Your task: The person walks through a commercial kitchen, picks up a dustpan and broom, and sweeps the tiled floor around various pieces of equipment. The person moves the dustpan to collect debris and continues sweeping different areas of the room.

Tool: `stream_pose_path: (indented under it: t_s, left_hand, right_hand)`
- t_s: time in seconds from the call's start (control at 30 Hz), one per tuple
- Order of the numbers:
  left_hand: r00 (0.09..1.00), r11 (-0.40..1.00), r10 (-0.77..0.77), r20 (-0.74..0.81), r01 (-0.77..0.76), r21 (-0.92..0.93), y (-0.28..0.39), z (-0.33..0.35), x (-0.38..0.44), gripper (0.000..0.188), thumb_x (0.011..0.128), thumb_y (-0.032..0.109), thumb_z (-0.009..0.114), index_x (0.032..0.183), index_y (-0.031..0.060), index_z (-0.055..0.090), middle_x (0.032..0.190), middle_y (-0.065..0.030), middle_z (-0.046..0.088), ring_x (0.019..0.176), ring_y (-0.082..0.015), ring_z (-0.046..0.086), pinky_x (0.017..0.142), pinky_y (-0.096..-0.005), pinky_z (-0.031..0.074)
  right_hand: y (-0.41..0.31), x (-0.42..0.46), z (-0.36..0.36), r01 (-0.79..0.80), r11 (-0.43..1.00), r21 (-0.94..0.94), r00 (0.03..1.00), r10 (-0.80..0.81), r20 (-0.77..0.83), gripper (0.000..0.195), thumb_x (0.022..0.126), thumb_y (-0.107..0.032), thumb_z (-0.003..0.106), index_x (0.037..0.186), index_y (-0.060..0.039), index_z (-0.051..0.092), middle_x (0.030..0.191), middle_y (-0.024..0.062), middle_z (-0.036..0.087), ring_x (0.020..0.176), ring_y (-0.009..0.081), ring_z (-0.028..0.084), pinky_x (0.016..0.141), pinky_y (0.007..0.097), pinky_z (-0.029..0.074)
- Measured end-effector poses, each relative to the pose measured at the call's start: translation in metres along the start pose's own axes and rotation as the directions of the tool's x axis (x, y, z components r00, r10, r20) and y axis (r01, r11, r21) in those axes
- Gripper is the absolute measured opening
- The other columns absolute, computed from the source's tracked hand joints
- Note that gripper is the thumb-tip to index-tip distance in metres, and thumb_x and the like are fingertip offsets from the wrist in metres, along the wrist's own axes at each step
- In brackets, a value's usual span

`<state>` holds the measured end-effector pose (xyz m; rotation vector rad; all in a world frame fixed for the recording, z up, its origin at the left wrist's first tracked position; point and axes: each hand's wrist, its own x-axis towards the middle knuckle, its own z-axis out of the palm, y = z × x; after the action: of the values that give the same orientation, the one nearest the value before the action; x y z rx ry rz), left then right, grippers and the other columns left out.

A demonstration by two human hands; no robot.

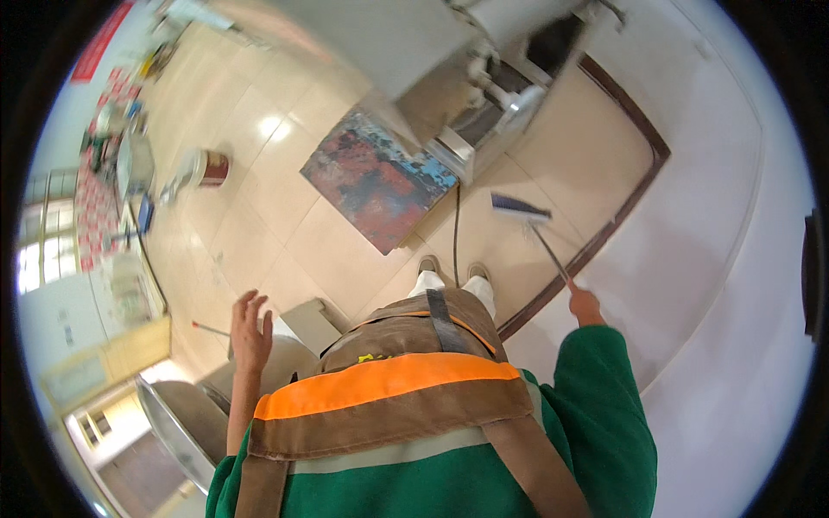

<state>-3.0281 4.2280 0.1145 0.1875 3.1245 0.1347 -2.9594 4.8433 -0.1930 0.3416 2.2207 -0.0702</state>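
Note:
My right hand point(585, 305) is closed around the handle of a long-handled broom point(521, 208). The broom's dark, wide head with pale bristles is slightly blurred and lies over the tiled floor, in front and to the right of my shoes. Raised at the left, my left hand point(251, 333) has its fingers apart and holds nothing. A low board or box top with red, dark and blue mottling point(382, 184) stands on the floor ahead of my feet, beside a metal-framed appliance point(482, 120). A dark cable point(457, 236) runs along the floor between my shoes.
A white wall with dark brown skirting point(609, 226) bounds the right side. At the left stand a red-and-white bucket point(212, 168), a large metal basin point(181, 421) and a counter side with checked covering point(97, 207). A pale box-like object point(311, 327) is near my left leg.

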Motion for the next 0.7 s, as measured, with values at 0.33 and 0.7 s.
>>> stream_pose_path:
  t_s: [0.33, 0.7]
  left_hand:
    - [0.883, 0.858, -0.411, 0.226, 0.459, -0.231, 0.039, 0.072, -0.178, 0.018, 0.072, 0.006, 0.056, 0.09, 0.0066, 0.053, 0.093, -0.0116, 0.052, 0.091, -0.0304, 0.051, 0.075, -0.0367, 0.043]
    - [0.386, 0.254, -0.909, 0.158, 0.813, -0.524, -0.006, 0.077, -0.294, 0.018, 0.081, 0.022, 0.055, 0.083, 0.0046, 0.058, 0.063, -0.0141, 0.057, 0.057, -0.0322, 0.053, 0.053, -0.0353, 0.042]
  right_hand:
    - [0.073, -0.055, -0.091, 0.174, 0.953, -0.248, 0.978, -0.196, -0.065, 0.046, 0.082, -0.016, 0.04, 0.127, -0.0228, 0.035, 0.095, 0.0211, 0.057, 0.084, 0.0372, 0.056, 0.075, 0.0451, 0.044]
    - [-0.108, -0.083, -0.109, 0.247, 0.952, 0.18, 0.961, -0.264, 0.078, 0.041, 0.085, -0.013, 0.042, 0.125, -0.0124, 0.039, 0.081, 0.013, 0.056, 0.064, 0.0194, 0.055, 0.054, 0.0305, 0.046]
